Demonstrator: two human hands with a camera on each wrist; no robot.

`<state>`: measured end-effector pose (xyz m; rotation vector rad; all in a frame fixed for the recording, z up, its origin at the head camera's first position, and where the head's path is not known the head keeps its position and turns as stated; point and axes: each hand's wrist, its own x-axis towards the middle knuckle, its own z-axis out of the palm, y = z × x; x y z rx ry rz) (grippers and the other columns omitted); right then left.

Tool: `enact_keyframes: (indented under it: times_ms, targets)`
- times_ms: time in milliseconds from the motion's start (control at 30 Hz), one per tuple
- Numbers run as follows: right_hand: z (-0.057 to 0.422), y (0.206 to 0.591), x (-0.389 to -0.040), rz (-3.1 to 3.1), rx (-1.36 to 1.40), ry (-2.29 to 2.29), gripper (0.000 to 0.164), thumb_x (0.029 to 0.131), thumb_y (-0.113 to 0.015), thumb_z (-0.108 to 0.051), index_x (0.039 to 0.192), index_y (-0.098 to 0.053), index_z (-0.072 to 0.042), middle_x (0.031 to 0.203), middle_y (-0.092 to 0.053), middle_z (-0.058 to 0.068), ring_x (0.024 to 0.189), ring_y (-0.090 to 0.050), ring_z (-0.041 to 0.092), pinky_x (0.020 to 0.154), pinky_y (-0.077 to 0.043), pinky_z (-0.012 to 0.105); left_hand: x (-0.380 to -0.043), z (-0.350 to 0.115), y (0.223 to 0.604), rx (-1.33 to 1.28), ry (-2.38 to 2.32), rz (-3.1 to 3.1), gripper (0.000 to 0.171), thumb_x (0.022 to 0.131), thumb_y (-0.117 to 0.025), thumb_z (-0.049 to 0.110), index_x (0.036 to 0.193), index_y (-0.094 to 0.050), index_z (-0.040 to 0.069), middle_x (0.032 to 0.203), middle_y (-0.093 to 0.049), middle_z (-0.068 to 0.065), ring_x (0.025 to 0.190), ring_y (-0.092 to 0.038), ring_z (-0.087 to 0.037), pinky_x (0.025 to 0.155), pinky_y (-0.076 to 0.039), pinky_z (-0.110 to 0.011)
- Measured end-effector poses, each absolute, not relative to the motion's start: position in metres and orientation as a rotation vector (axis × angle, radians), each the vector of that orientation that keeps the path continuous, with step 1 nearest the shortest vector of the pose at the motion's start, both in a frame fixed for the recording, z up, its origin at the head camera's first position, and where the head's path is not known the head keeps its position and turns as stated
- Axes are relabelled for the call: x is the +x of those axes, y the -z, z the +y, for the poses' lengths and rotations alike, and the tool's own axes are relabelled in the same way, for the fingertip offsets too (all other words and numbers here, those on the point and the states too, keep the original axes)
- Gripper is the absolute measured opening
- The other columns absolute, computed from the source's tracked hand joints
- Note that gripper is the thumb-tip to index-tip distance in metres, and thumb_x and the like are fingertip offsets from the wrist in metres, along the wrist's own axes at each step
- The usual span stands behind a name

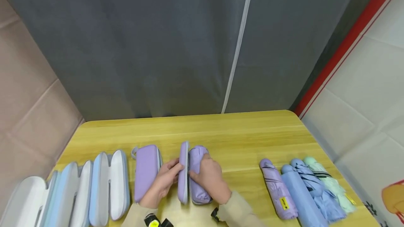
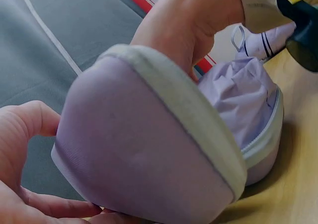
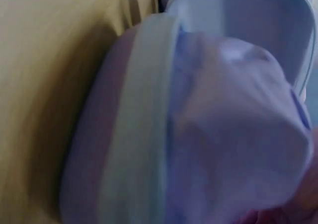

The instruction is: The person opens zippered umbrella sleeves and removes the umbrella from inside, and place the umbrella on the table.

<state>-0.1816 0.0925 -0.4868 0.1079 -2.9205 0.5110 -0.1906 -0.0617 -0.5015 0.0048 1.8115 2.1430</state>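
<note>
A purple zip case (image 1: 183,174) lies unzipped on the wooden table, its lid half standing up beside its base. My left hand (image 1: 165,178) holds that lid, thumb on one side and fingers underneath, as the left wrist view shows. In the base sits a folded purple umbrella (image 1: 196,157), its bunched fabric bulging above the pale zip edge (image 3: 139,119). My right hand (image 1: 210,177) grips the umbrella from above, thumb toward the lid; in the right wrist view most of this hand is hidden. Left of my hands lies another purple case (image 1: 146,171), closed, with a small loop.
Several white, grey and blue cases (image 1: 108,188) stand in a row on the left. At the right lie a purple umbrella (image 1: 277,190), blue umbrellas (image 1: 303,197) and a mint-green one (image 1: 329,183). Behind the table (image 1: 240,129) hangs a dark grey curtain (image 1: 142,52).
</note>
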Motion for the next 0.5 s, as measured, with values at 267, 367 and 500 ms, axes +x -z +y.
enact_keyframes:
  times_ms: [267, 367, 500]
  targets:
    - [0.095, 0.486, -0.186, -2.924, 0.059, -0.75, 0.066, 0.062, -0.08, -0.025, 0.107, -0.05, 0.014, 0.071, -0.059, 0.014, 0.057, -0.057, 0.025, 0.047, -0.045, 0.033, -0.189, -0.062, 0.503, -0.033, -2.177, 1.823, 0.056, 0.084, -0.053, 0.007, 0.131, -0.038, -0.019, 0.125, -0.05, -0.03, 0.097, -0.058, -0.02, 0.082, -0.048, -0.029]
    - [0.104, 0.485, -0.188, -2.931, 0.036, -1.016, 0.076, 0.064, -0.077, -0.021, 0.122, -0.045, 0.015, 0.085, -0.062, 0.019, 0.067, -0.06, 0.025, 0.054, -0.049, 0.034, -0.188, -0.061, 0.502, -0.046, -2.181, 1.838, 0.055, 0.084, -0.053, 0.007, 0.131, -0.039, -0.018, 0.127, -0.049, -0.03, 0.098, -0.058, -0.021, 0.081, -0.048, -0.028]
    - [0.119, 0.482, -0.191, -2.878, 0.03, -1.385, 0.073, 0.067, -0.073, -0.016, 0.126, -0.044, 0.014, 0.093, -0.063, 0.02, 0.074, -0.061, 0.024, 0.059, -0.053, 0.033, -0.186, -0.06, 0.502, -0.052, -2.157, 1.894, 0.055, 0.086, -0.055, 0.009, 0.132, -0.039, -0.016, 0.13, -0.047, -0.03, 0.102, -0.057, -0.022, 0.081, -0.048, -0.028]
